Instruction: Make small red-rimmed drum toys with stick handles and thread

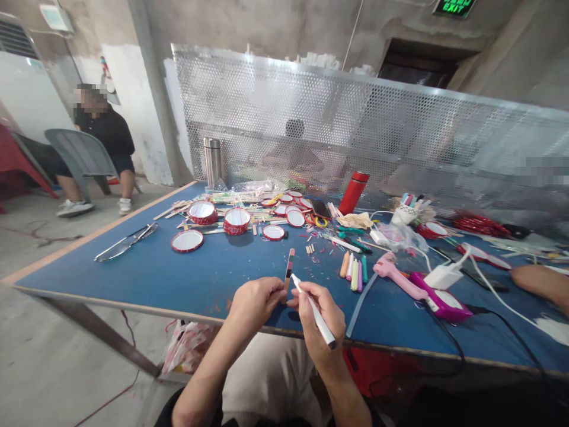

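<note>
Stick: a flat wooden stick (288, 268) with pink, green and dark bands is held up over the bench (146, 276), left of the row of markers (354, 273).
Left hand: the left hand (258, 301), also left of that row, has its grip pinching the stick's lower end.
Right hand: the right hand (331, 311), nearer the person than the row, pinches a white marker (320, 323) like a pen.
Marker tip: at the dark band; whether it touches is too small to tell.
Colouring: the step in hand seems to be laying on the dark band.
Next stroke: probably calls for a steady stick and short, light passes that keep the band's edge straight.
Drums: small red-rimmed drums (237, 221) sit beyond and left of the row.
Glue gun: a pink glue gun (402, 277) lies just right of the row.
Bottle: a red bottle (354, 193) stands beyond the row.
</note>
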Demonstrator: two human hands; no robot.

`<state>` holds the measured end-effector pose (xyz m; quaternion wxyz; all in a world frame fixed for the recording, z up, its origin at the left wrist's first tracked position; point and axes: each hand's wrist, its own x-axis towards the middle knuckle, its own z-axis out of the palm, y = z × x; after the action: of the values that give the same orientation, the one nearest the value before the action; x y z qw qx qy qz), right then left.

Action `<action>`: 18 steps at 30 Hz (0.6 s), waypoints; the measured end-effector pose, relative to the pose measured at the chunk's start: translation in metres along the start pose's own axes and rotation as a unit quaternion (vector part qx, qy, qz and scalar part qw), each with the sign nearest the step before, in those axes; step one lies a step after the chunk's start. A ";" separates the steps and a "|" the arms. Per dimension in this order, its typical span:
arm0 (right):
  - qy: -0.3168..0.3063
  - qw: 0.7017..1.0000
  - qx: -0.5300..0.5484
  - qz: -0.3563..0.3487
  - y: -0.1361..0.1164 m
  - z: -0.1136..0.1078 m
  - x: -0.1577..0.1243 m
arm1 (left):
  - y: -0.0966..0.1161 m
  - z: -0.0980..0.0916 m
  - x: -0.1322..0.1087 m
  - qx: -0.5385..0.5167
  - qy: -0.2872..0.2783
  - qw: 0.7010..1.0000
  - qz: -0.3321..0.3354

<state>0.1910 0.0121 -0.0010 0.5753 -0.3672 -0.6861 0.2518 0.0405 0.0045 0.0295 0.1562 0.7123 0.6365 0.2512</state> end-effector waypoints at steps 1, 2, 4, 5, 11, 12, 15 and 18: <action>-0.005 1.000 -0.001 -0.001 0.000 0.000 0.000 | 0.000 0.000 0.000 -0.002 0.000 1.000 0.000; -0.007 1.000 -0.001 -0.002 0.001 0.000 0.000 | 0.000 0.000 0.000 -0.002 0.000 1.000 0.001; -0.013 1.000 0.000 -0.002 0.001 0.000 0.000 | 0.000 0.000 0.000 -0.001 0.002 1.000 0.001; -0.015 1.000 -0.001 -0.001 0.001 -0.001 -0.001 | 0.000 0.000 0.000 -0.001 0.003 1.000 0.002; -0.005 1.000 -0.010 -0.009 0.000 -0.002 -0.002 | 0.001 -0.001 -0.001 0.004 0.002 1.000 0.003; -0.009 1.000 -0.010 -0.012 0.000 -0.002 -0.001 | 0.001 0.000 -0.001 0.002 0.001 1.000 0.003; -0.023 1.000 -0.009 -0.019 0.002 -0.001 0.000 | 0.000 0.000 -0.001 -0.006 0.001 1.000 0.005; -0.038 0.999 -0.005 -0.026 0.002 -0.001 0.001 | 0.000 0.001 -0.001 -0.002 0.005 1.000 0.003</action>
<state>0.1923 0.0143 -0.0022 0.5534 -0.3419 -0.7182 0.2471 0.0407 0.0032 0.0283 0.1531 0.7129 0.6345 0.2564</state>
